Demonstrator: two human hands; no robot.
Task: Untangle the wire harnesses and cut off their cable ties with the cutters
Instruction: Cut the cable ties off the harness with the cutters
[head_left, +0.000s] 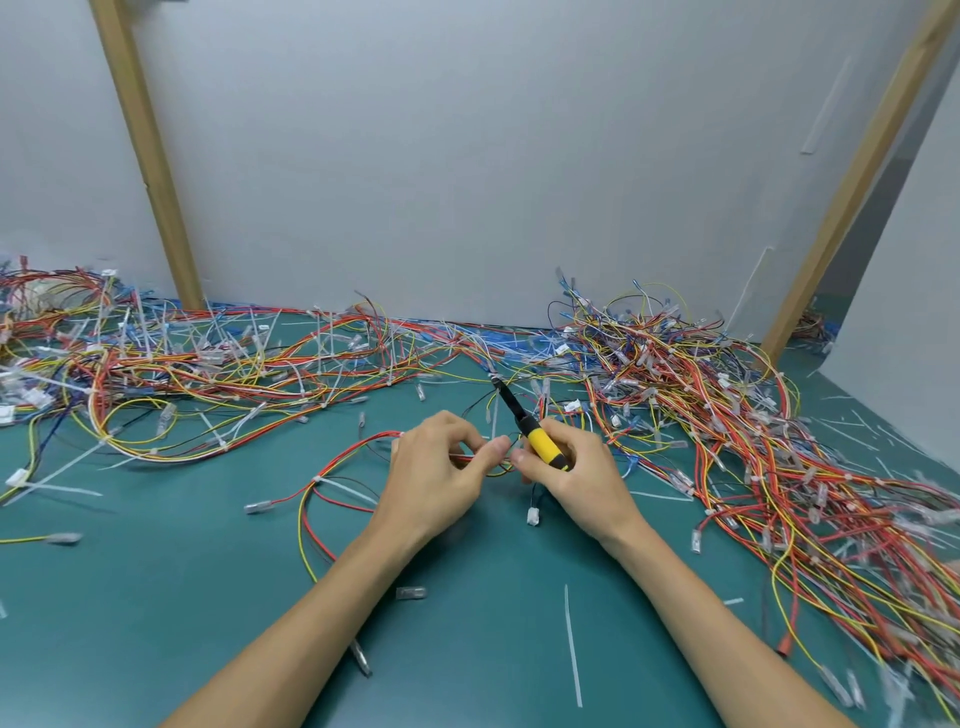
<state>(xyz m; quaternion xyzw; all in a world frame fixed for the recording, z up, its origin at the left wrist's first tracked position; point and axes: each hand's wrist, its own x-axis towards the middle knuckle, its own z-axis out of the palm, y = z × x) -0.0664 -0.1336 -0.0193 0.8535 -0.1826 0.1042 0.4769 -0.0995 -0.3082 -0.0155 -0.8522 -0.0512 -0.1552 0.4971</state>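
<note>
A small harness of red, yellow and black wires (332, 483) loops over the green mat in front of me. My left hand (441, 467) pinches its wires between thumb and fingertips at the middle of the table. My right hand (571, 473) grips the yellow-handled cutters (543, 444), whose black jaws point up and away to the left. The thumb and forefinger of that hand also touch the same wire bundle, right next to the left fingertips. A white connector (532, 515) hangs from the bundle below the right hand.
Large tangles of red, yellow and blue harnesses lie along the back wall (208, 358) and down the right side (779, 467). Cut white cable ties (573, 644) and loose clear terminals are scattered on the green mat (156, 597). Two wooden posts lean against the wall.
</note>
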